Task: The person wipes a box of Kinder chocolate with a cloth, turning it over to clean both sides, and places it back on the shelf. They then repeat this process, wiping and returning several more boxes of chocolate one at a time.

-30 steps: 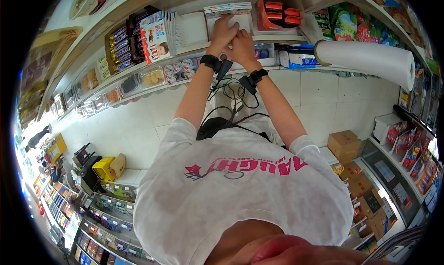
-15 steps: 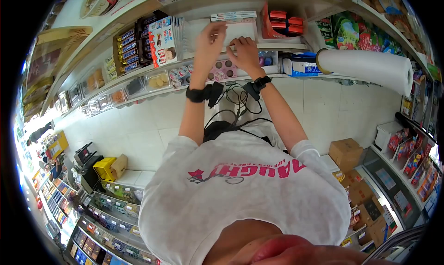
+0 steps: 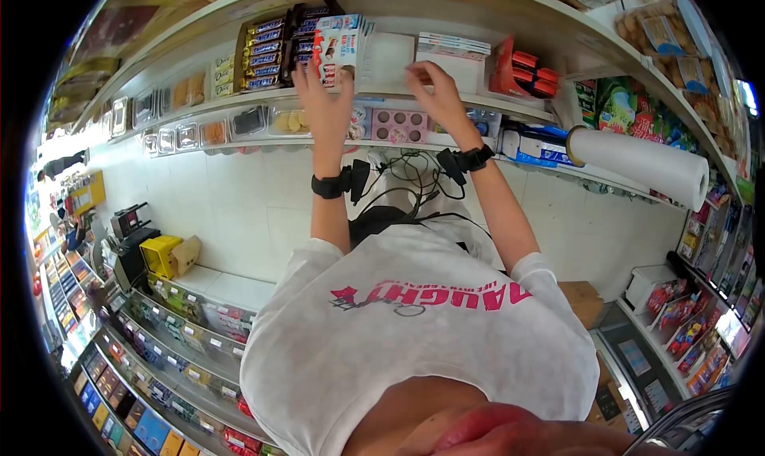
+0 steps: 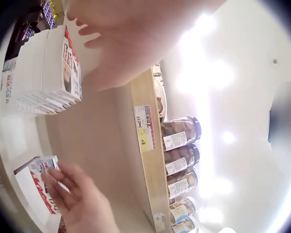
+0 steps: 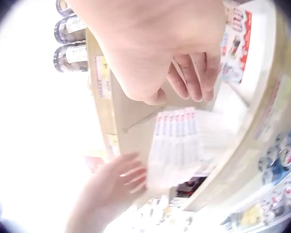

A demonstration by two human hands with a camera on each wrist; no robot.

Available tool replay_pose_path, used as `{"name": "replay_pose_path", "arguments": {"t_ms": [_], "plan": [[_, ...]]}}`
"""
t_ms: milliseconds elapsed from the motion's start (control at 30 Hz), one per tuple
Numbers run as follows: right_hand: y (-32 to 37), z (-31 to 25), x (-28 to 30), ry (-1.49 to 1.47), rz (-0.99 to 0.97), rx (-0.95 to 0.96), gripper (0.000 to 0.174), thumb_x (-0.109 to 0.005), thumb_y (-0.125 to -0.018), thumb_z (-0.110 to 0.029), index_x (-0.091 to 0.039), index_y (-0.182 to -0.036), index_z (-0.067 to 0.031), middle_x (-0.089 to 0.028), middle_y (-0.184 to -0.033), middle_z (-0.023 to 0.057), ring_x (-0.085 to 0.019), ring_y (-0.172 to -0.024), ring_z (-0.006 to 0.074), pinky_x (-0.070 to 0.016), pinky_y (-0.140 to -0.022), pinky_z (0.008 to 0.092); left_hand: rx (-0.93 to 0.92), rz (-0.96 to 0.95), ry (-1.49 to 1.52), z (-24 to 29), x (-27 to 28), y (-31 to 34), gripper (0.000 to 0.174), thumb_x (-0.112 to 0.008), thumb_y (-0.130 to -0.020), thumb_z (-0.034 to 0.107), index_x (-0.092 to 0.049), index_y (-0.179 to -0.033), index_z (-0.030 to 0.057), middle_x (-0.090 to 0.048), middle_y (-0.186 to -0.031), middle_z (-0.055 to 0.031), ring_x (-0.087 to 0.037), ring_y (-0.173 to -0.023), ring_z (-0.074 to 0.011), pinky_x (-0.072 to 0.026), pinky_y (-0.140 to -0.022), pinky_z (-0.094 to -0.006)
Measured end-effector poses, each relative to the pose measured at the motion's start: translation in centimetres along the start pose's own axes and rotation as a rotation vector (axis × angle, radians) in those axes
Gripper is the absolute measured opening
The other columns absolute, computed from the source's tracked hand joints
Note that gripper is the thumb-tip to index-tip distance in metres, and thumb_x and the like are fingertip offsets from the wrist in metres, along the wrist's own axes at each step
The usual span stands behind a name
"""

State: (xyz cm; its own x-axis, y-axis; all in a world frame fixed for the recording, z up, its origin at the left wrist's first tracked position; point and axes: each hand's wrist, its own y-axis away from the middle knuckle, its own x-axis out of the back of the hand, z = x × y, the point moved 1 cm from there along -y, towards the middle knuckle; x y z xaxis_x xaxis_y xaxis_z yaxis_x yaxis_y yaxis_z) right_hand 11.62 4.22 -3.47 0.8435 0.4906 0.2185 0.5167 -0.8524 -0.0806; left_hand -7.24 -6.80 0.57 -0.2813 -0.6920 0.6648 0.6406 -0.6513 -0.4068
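Note:
A person reaches up to a high shop shelf [image 3: 414, 97]. My left hand [image 3: 323, 97] is raised with straight fingers against a row of upright white chocolate boxes [image 3: 339, 46]. The same left hand [image 4: 121, 34] spreads beside those boxes [image 4: 48, 73], and its fingertips [image 5: 109, 187] touch the row's end [image 5: 177, 143]. My right hand [image 3: 430, 82] hangs with loosely curled fingers just left of a stack of flat white boxes [image 3: 453, 48]. Nothing shows inside the right hand [image 5: 169, 53]. From the left wrist the right hand [image 4: 80, 201] sits over a white and red box [image 4: 39, 177].
Dark chocolate bar cartons [image 3: 267, 46] stand left of the white boxes, red packs [image 3: 530, 70] to the right. A pink tray [image 3: 398, 125] and clear tubs fill the shelf below. A big paper roll [image 3: 637, 157] juts out at right. Jars [image 4: 179, 136] line a higher shelf.
Both hands have left the white box at the shelf's middle. The left hand has swung left to the upright chocolate boxes. The right hand has lifted off.

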Motion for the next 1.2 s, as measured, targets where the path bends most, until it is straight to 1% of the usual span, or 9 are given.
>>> {"name": "replay_pose_path", "arguments": {"t_ms": [67,100,400,533,633,833,1000,1067,1200], "plan": [[-1.0,-2.4,-2.1,-0.139,-0.053,-0.078,0.031,-0.069,-0.094,-0.026,-0.064,-0.110,-0.0001,-0.069,-0.096,0.0116,-0.068,-0.088,0.0217,-0.0541,-0.079,0.0332,0.040,-0.101,0.049,-1.2,-0.2,0.1,0.062,-0.068,-0.092,0.035,-0.052,-0.138,-0.0049,-0.052,-0.143,-0.0262,-0.045,-0.137,-0.0415,-0.0379,-0.111,-0.0446],[-1.5,-3.3,-3.1,-0.175,-0.051,-0.111,0.033,-0.070,-0.094,-0.026,-0.064,-0.111,0.0005,-0.069,-0.095,0.0113,-0.067,-0.086,0.0195,-0.0543,-0.077,0.0324,0.085,-0.168,0.123,0.0,0.7,-0.1,0.063,-0.064,-0.094,0.029,-0.046,-0.142,-0.0065,-0.045,-0.145,-0.0324,-0.035,-0.141,-0.0508,-0.0330,-0.114,-0.0522],[-1.7,-3.4,-6.9,0.017,0.004,-0.113,0.047,-0.075,-0.090,-0.026,-0.060,-0.124,0.0037,-0.068,-0.095,0.0080,-0.066,-0.082,0.0135,-0.0540,-0.071,0.0282,0.052,-0.170,0.274,-0.2,2.1,0.9,0.043,-0.055,-0.101,0.017,-0.051,-0.138,-0.0039,-0.051,-0.142,-0.0275,-0.035,-0.144,-0.0461,-0.0352,-0.112,-0.0506],[-1.5,-2.0,-5.3,-0.023,-0.058,-0.144,0.048,-0.076,-0.089,-0.021,-0.059,-0.126,0.0044,-0.069,-0.094,0.0103,-0.067,-0.080,0.0155,-0.0555,-0.072,0.0292,0.071,-0.137,0.291,1.2,2.9,0.9,0.038,-0.057,-0.100,0.016,-0.054,-0.133,-0.0042,-0.054,-0.139,-0.0268,-0.035,-0.144,-0.0448,-0.0348,-0.112,-0.0491],[-0.4,-3.6,-3.2,-0.347,0.003,-0.215,0.039,-0.071,-0.093,-0.015,-0.059,-0.125,0.0043,-0.068,-0.107,0.0116,-0.067,-0.089,0.0150,-0.0553,-0.076,0.0289,-0.045,-0.063,0.298,2.0,3.0,0.1,0.037,-0.060,-0.098,0.014,-0.057,-0.130,-0.0033,-0.057,-0.136,-0.0254,-0.038,-0.143,-0.0425,-0.0359,-0.112,-0.0476],[2.4,-3.4,2.1,0.024,0.155,0.055,0.031,-0.064,-0.098,-0.010,-0.060,-0.125,0.0027,-0.067,-0.116,0.0112,-0.063,-0.104,0.0162,-0.0494,-0.089,0.0284,-0.253,-0.115,0.363,4.1,2.4,-1.1,0.055,-0.071,-0.091,0.009,-0.051,-0.141,-0.0008,-0.053,-0.142,-0.0210,-0.042,-0.142,-0.0318,-0.0450,-0.107,-0.0402],[4.4,-3.6,5.0,0.306,0.212,0.274,0.029,-0.064,-0.088,0.002,-0.067,-0.116,-0.0025,-0.067,-0.111,0.0153,-0.064,-0.103,0.0337,-0.0499,-0.091,0.0379,-0.204,-0.399,0.426,6.1,-0.5,0.2,0.059,-0.074,-0.089,0.010,-0.053,-0.143,0.0044,-0.048,-0.145,-0.0202,-0.055,-0.127,-0.0321,-0.0506,-0.104,-0.0410],[4.9,-3.3,5.8,0.300,0.235,0.261,0.029,-0.065,-0.086,0.002,-0.068,-0.114,-0.0038,-0.067,-0.109,0.0138,-0.063,-0.103,0.0338,-0.0499,-0.091,0.0389,-0.162,-0.556,0.486,6.4,-1.8,0.8,0.060,-0.075,-0.088,0.010,-0.054,-0.143,0.0069,-0.050,-0.142,-0.0194,-0.056,-0.125,-0.0305,-0.0535,-0.101,-0.0402],[5.6,-1.1,6.9,0.353,0.304,0.239,0.027,-0.069,-0.084,0.000,-0.069,-0.111,-0.0060,-0.063,-0.113,0.0123,-0.059,-0.108,0.0339,-0.0477,-0.093,0.0407,-0.096,-0.572,0.624,4.8,-6.1,1.6,0.033,-0.076,-0.085,0.008,-0.070,-0.117,0.0029,-0.066,-0.113,-0.0166,-0.067,-0.096,-0.0317,-0.0563,-0.083,-0.0363]]}}
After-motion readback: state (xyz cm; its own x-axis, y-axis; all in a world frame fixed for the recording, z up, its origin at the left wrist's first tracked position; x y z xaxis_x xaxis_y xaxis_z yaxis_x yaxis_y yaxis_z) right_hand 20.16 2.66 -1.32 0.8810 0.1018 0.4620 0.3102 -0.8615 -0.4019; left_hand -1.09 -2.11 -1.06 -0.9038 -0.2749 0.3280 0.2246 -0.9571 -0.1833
